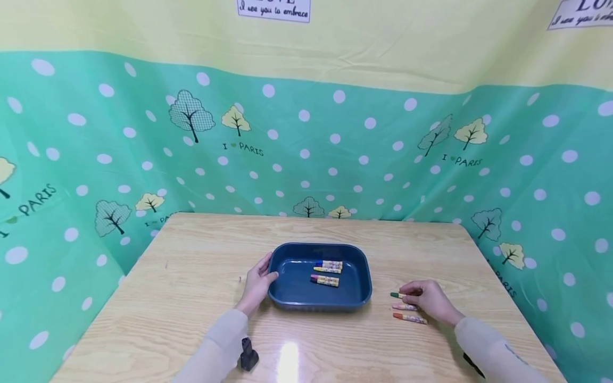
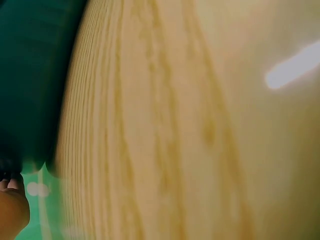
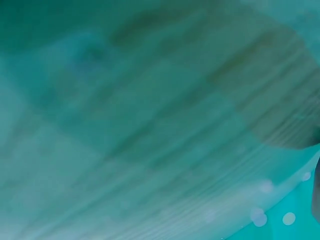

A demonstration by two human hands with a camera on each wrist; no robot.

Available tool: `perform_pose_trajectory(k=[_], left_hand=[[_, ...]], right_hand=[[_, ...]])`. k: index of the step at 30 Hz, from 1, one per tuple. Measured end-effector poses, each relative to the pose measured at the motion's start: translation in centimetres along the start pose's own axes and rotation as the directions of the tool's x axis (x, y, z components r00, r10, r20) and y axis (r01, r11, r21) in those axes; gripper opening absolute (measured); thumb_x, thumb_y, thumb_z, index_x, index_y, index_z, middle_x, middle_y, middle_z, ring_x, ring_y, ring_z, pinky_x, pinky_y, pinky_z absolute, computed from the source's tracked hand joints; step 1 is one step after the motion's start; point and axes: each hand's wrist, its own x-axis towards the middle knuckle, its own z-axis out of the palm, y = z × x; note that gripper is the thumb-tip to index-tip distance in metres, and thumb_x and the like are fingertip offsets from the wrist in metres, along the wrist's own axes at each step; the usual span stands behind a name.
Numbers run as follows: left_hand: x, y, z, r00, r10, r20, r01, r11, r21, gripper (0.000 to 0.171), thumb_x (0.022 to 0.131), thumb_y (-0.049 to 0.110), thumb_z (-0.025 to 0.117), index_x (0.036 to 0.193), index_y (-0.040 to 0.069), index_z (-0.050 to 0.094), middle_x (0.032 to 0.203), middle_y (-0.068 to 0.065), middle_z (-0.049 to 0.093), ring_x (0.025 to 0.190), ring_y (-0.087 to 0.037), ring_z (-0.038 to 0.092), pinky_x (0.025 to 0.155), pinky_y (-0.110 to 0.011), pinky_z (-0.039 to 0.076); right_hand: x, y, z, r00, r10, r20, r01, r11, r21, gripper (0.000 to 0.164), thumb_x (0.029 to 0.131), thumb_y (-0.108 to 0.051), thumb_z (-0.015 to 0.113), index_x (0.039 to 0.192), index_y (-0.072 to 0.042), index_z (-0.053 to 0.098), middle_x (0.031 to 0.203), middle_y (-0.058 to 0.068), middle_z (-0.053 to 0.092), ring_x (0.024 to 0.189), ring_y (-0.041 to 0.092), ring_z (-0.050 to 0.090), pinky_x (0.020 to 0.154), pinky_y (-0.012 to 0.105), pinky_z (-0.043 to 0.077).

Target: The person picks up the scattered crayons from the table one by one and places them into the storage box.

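A dark blue rectangular plastic basin (image 1: pixel 320 306) stands on the wooden table. My left hand (image 1: pixel 258 282) grips its left side, thumb over the rim and fingers along the outer wall. Several crayons lie in the basin, among them a yellow crayon (image 1: pixel 328 270) and a blue crayon (image 1: pixel 330 264). To the right of the basin, my right hand (image 1: pixel 430 299) pinches a green crayon (image 1: pixel 396 294) at table level. Just in front of it lie a pink crayon (image 1: pixel 403 307) and an orange-red crayon (image 1: pixel 409 318), partly side by side. The right wrist view is too blurred to show the crayons.
The wooden table (image 1: pixel 191 255) is backed by a green and yellow patterned cloth (image 1: pixel 330 138) on the far side and both flanks. A black device (image 1: pixel 248 355) sits at my left wrist. Light glares off the table near the front.
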Motion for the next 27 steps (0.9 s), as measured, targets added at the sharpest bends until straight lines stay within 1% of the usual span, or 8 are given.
perform_pose_trajectory(k=[3, 7, 9, 11, 17, 22, 27], left_hand=[[-0.1, 0.0, 0.0, 1.0, -0.007, 0.003, 0.007, 1.0, -0.004, 0.058, 0.083, -0.006, 0.052, 0.139, 0.002, 0.037, 0.142, -0.024, 0.035, 0.129, -0.037, 0.037, 0.106, -0.042, 0.035], [-0.2, 0.0, 0.0, 1.0, -0.017, 0.006, 0.017, 1.0, -0.008, 0.058, 0.084, -0.005, 0.053, 0.139, 0.004, 0.037, 0.142, -0.024, 0.035, 0.129, -0.037, 0.036, 0.106, -0.042, 0.034], [-0.2, 0.0, 0.1, 1.0, -0.017, 0.013, 0.018, 1.0, -0.009, 0.058, 0.084, -0.005, 0.053, 0.139, 0.004, 0.037, 0.142, -0.024, 0.034, 0.13, -0.037, 0.036, 0.107, -0.042, 0.034], [-0.3, 0.0, 0.1, 1.0, -0.018, 0.017, 0.018, 1.0, -0.009, 0.058, 0.084, -0.004, 0.053, 0.14, 0.004, 0.037, 0.143, -0.025, 0.034, 0.13, -0.037, 0.035, 0.107, -0.043, 0.033], [-0.1, 0.0, -0.1, 1.0, -0.019, 0.006, 0.019, 1.0, -0.008, 0.059, 0.084, -0.005, 0.053, 0.139, 0.005, 0.037, 0.143, -0.022, 0.034, 0.131, -0.035, 0.035, 0.108, -0.041, 0.033], [0.1, 0.0, -0.1, 1.0, -0.019, 0.01, 0.019, 1.0, -0.013, 0.059, 0.083, -0.005, 0.053, 0.139, 0.005, 0.037, 0.143, -0.023, 0.034, 0.131, -0.035, 0.035, 0.108, -0.041, 0.033], [-0.2, 0.2, -0.1, 1.0, -0.017, 0.018, 0.017, 1.0, -0.015, 0.059, 0.084, -0.005, 0.052, 0.14, 0.004, 0.036, 0.143, -0.025, 0.033, 0.131, -0.037, 0.034, 0.108, -0.043, 0.032]], right_hand=[[0.0, 0.0, -0.2, 1.0, -0.017, 0.013, 0.017, 1.0, 0.002, 0.017, 0.078, -0.001, 0.067, 0.094, -0.005, 0.071, 0.093, 0.008, 0.069, 0.075, 0.005, 0.061, 0.062, 0.019, 0.053], [0.0, -0.5, -0.5, 1.0, 0.009, 0.012, -0.009, 1.0, 0.015, 0.019, 0.078, -0.007, 0.069, 0.097, -0.007, 0.071, 0.096, 0.007, 0.069, 0.08, 0.009, 0.062, 0.066, 0.019, 0.054], [0.1, -0.9, -0.8, 0.999, 0.034, 0.003, -0.034, 0.999, 0.02, 0.021, 0.077, -0.009, 0.07, 0.098, -0.008, 0.07, 0.097, 0.007, 0.069, 0.083, 0.011, 0.062, 0.068, 0.018, 0.053], [0.3, -1.4, -1.1, 1.0, 0.019, -0.006, -0.019, 1.0, 0.008, 0.022, 0.078, -0.01, 0.07, 0.1, -0.006, 0.07, 0.099, 0.01, 0.069, 0.086, 0.014, 0.063, 0.068, 0.019, 0.053], [1.3, -3.9, -2.1, 0.998, -0.052, -0.034, 0.052, 0.999, -0.008, 0.023, 0.079, -0.011, 0.069, 0.101, -0.003, 0.069, 0.099, 0.013, 0.069, 0.084, 0.015, 0.064, 0.067, 0.018, 0.053], [2.2, -6.4, -2.6, 0.996, -0.071, -0.053, 0.07, 0.997, -0.01, 0.026, 0.08, -0.017, 0.069, 0.103, -0.005, 0.069, 0.1, 0.01, 0.069, 0.085, 0.016, 0.064, 0.067, 0.021, 0.054], [3.1, -8.6, -1.9, 0.997, -0.067, -0.045, 0.07, 0.995, 0.067, 0.028, 0.079, -0.018, 0.07, 0.104, -0.004, 0.069, 0.101, 0.011, 0.069, 0.086, 0.017, 0.064, 0.069, 0.022, 0.056]])
